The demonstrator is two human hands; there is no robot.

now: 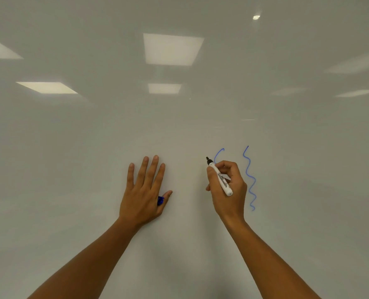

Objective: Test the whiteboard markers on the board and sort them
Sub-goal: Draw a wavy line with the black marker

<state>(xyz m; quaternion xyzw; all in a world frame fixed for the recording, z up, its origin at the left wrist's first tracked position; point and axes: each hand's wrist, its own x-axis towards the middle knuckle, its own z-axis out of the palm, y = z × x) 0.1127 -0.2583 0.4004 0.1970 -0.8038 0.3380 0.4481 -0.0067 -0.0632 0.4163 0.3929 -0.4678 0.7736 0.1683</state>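
A: Why is the whiteboard [71, 147] filling the whole view?

B: It is being faced closely, so that test strokes can be made on it. Ceiling lights are mirrored in its gloss; its edges are cut off, and no tray or sorting place is shown.

A: And the left hand [143, 190]?

B: It is laid flat on the board with fingers straight and spread, probably for steadiness. A blue cap [160, 200] is tucked between thumb and palm, likely kept ready for recapping. Most of the cap is hidden by the hand, so how it is gripped cannot be told.

A: The right hand [227, 186]?

B: It is curled round a white marker [221, 178], pinched in a writing grip, with the dark tip pointed up-left at the board, just beside a short blue curve [218, 154]. Whether the tip is touching cannot be made out.

A: What is judged of the step?

B: A second stroke seems begun; a long wavy blue line [250, 178] is already drawn to the right. The marker's printed label is too small to be read, and other markers are not seen.
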